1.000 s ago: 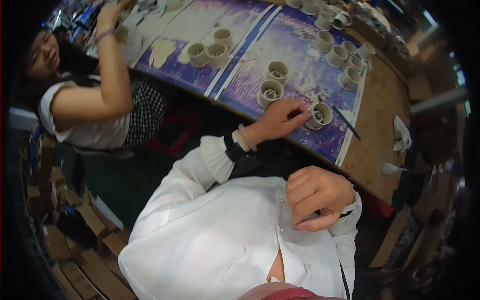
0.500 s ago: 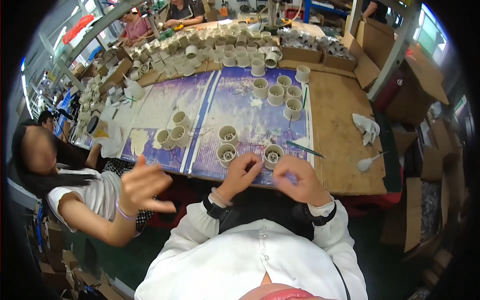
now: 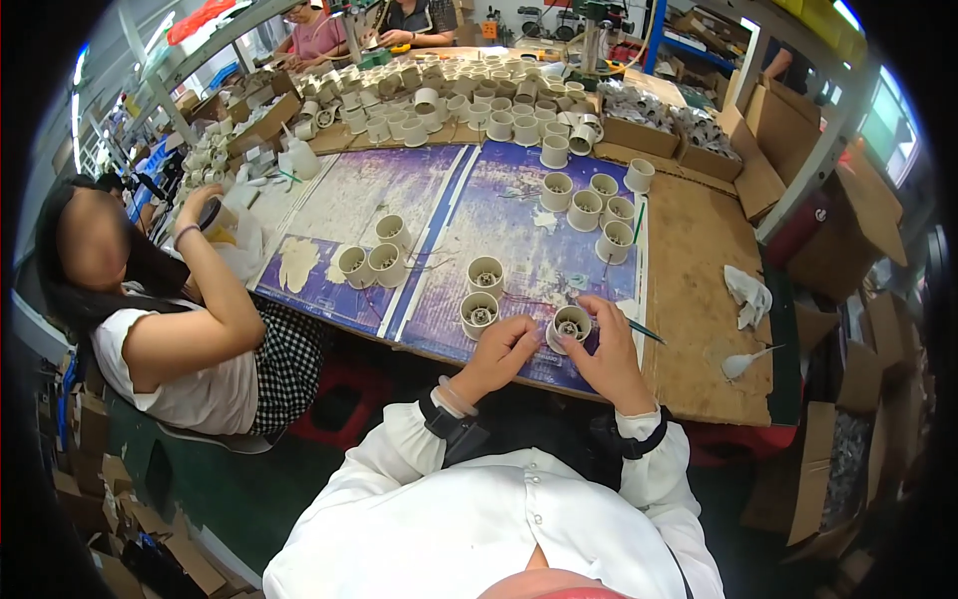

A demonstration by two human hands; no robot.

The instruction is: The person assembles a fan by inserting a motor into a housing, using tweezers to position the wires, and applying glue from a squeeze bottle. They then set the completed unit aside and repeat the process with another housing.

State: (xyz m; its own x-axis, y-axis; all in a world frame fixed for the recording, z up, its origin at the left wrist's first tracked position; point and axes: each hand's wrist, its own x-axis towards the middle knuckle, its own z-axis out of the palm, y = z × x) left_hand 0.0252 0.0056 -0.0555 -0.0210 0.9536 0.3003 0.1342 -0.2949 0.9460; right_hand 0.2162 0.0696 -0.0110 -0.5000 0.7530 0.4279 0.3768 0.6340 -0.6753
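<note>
A round white plastic cup (image 3: pixel 555 343) with metal parts and wires inside stands on the blue-purple board near its front edge. My right hand (image 3: pixel 611 361) curves round the cup's right side, thumb in front and fingers behind. At the cup's left side is my left hand (image 3: pixel 502 351), its thumb and fingers drawn together. Whatever may be between those fingertips is too small to make out. Two similar cups, one a white cup (image 3: pixel 486 274) and the other a nearer cup (image 3: pixel 479 315), stand just left of my left hand. Thin dark wires lie behind the held cup.
A green pen-like tool (image 3: pixel 647 331) lies right of my hand. Beyond are a crumpled white cloth (image 3: pixel 746 295) and a white squeeze bottle (image 3: pixel 738 363). More cups (image 3: pixel 586 210) stand farther back, with a big pile behind. A co-worker (image 3: pixel 190 339) sits at left; two people work at the far side.
My right hand has come down round the cup, and my left hand has closed in beside it. The co-worker's raised hand has moved back toward the jar at left. The view has shifted slightly.
</note>
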